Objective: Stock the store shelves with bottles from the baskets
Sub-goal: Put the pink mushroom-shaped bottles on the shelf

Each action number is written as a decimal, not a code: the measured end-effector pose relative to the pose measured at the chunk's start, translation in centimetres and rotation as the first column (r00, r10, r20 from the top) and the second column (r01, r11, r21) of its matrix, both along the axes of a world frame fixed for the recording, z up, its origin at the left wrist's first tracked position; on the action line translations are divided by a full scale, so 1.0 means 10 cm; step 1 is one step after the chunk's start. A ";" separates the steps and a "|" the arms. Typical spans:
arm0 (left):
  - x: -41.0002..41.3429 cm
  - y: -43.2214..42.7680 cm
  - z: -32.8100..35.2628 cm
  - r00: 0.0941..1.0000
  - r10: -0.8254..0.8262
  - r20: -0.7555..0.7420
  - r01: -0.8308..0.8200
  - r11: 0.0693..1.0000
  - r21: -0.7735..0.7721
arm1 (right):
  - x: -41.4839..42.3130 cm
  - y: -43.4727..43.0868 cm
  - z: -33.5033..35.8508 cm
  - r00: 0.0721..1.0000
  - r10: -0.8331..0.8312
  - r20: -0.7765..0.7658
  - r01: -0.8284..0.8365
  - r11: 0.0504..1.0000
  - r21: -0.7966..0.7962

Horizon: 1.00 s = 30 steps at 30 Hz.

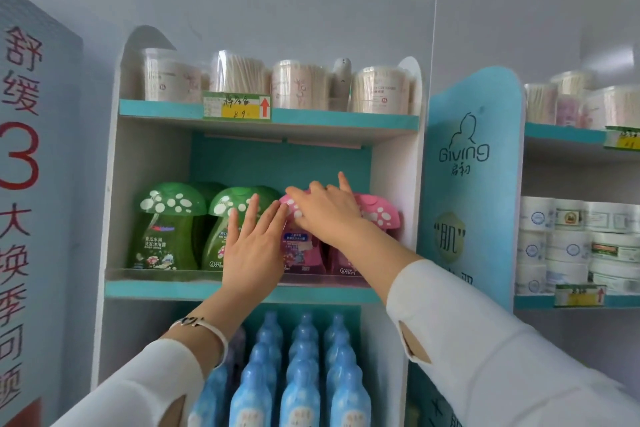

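While both hands are up at the middle shelf point(156, 289), the pink bottle point(299, 250) stands in the front row between a green bottle point(221, 236) and a second pink bottle point(377, 215). Neither hand grips it: the left hand point(254, 246) lays straight fingers against its side, and the right hand point(325, 210) rests spread, flat fingers on its mushroom cap. A hard shove from the left could knock it into its pink neighbour or tip it over the front edge onto the blue bottles point(301, 374) below (a whole row to topple). Its base is hidden behind the left hand, so I cannot tell if it sits square. Sideways the caps crowd close and the white side wall point(391, 184) closes the right. Above the caps there is free space.
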<state>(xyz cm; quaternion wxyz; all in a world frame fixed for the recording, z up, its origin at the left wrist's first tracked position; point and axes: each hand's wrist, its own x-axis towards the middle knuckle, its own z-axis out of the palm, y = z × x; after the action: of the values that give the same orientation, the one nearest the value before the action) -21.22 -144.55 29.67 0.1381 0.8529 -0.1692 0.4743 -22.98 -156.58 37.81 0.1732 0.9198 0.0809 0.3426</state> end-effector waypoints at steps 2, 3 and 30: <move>0.00 -0.01 -0.01 1.000 -0.015 0.021 0.015 1.000 -0.017 | 0.01 0.01 0.02 1.000 -0.025 -0.014 0.024 1.000 -0.011; 0.00 -0.02 -0.02 1.000 -0.014 0.020 0.014 1.000 -0.014 | 0.02 0.01 0.01 0.999 -0.036 -0.020 0.036 0.999 -0.009; -0.21 -0.40 -0.08 0.990 -0.138 -0.030 0.139 0.989 0.046 | -0.16 -0.61 -0.20 0.999 0.016 0.036 -0.023 0.981 0.194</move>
<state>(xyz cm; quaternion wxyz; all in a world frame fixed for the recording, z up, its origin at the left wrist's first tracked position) -23.34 -148.53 28.82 0.1524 0.8484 -0.2376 0.4477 -24.59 -162.72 35.80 0.0804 0.9255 0.0531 0.3664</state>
